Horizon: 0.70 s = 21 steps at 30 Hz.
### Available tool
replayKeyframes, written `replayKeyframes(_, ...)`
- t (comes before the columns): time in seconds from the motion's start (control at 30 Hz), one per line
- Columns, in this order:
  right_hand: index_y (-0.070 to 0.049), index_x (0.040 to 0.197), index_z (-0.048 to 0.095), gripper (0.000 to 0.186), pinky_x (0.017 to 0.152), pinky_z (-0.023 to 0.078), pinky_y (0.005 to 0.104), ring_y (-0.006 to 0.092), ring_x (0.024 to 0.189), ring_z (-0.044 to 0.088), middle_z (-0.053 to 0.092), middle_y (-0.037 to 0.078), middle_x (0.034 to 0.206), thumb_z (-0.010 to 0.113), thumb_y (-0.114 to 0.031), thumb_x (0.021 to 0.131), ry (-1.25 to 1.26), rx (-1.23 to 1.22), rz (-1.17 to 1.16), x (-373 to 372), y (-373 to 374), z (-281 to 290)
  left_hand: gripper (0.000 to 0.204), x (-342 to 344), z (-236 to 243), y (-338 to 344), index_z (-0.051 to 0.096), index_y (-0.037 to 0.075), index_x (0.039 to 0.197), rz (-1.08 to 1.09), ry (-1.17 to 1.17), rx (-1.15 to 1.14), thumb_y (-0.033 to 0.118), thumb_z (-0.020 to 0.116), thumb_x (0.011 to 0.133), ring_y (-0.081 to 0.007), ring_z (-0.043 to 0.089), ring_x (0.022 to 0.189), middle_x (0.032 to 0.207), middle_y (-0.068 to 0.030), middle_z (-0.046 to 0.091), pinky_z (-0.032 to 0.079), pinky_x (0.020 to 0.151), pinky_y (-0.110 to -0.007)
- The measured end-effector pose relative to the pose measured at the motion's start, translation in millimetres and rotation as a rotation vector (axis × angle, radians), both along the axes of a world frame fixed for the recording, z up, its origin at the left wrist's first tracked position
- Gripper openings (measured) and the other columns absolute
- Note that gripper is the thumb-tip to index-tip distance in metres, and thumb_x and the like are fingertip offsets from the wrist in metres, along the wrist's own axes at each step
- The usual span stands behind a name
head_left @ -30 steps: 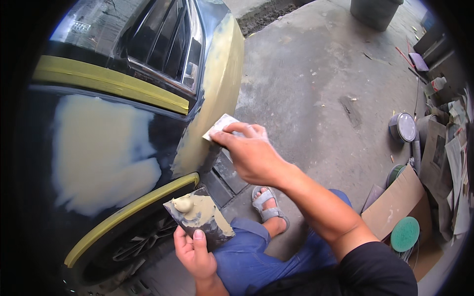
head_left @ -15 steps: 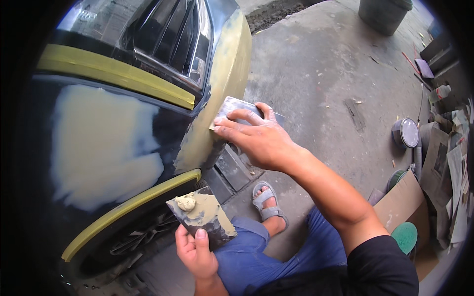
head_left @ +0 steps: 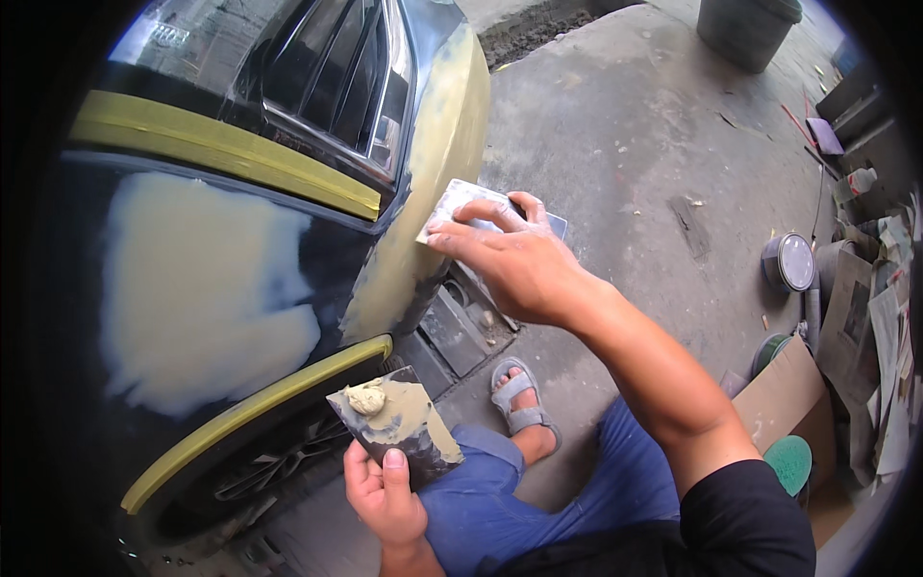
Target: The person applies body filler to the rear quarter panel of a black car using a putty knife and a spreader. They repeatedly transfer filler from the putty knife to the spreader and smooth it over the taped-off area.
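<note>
My left hand [head_left: 389, 495] grips a dark flat putty board [head_left: 409, 452] by its lower edge, thumb on top. A lump of beige putty [head_left: 366, 397] sits at the board's upper left corner, with more smeared across the face. My right hand [head_left: 527, 269] holds a flat, pale-smeared putty spreader [head_left: 454, 200], fingers spread over its top. The spreader's left edge overlaps the putty-coated rear corner [head_left: 444, 115] of a black car; whether it touches cannot be told. A wide beige filler patch [head_left: 207, 288] covers the side panel to the left.
Yellow masking tape lines the window's lower edge [head_left: 231, 144] and the wheel arch [head_left: 260, 413]. A dark bucket [head_left: 748, 34] stands at the far right. A tin [head_left: 790, 262], cardboard [head_left: 784, 389], a green disc [head_left: 788, 464] and stacked papers [head_left: 894, 337] lie along the right side.
My right hand and the spreader have shifted slightly right and up along the car's corner. The left hand and the putty board have barely moved.
</note>
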State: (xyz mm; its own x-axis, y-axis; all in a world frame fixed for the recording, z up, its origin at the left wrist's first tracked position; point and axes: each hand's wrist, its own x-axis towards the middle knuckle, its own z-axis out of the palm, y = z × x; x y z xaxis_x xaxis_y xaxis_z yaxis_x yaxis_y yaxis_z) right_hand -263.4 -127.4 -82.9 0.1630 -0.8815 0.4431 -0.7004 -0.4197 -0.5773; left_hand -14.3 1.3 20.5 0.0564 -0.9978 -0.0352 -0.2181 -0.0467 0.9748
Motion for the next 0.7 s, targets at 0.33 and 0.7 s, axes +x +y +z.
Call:
replayKeyframes(0.33, -0.018, 0.127, 0.059, 0.054, 0.105, 0.032, 0.0659, 0.0187, 0.133, 0.045, 0.054, -0.006, 0.141, 0.064, 0.002, 0.077, -0.058, -0.101, -0.009, 15.8, -0.7, -1.3, 0.037, -7.5, 4.1, -3.8, 0.045, -0.011, 0.129, 0.001, 0.016, -0.007, 0.004, 0.055, 0.097, -0.0183, 0.062, 0.106, 0.118, -0.019, 0.063, 0.046, 0.097, -0.031)
replayKeyframes(0.7, -0.02, 0.122, 0.062, 0.039, 0.106, 0.032, 0.0655, 0.0171, 0.126, 0.05, 0.058, -0.008, 0.135, 0.061, -0.008, 0.086, -0.077, -0.156, 0.021, 34.1, 7.6, 5.3, 0.04, 5.0, -6.8, 2.2, 0.044, -0.009, 0.132, 0.01, 0.005, -0.011, 0.004, 0.054, 0.096, -0.0183, 0.06, 0.11, 0.121, -0.0171, 0.063, 0.044, 0.101, -0.033)
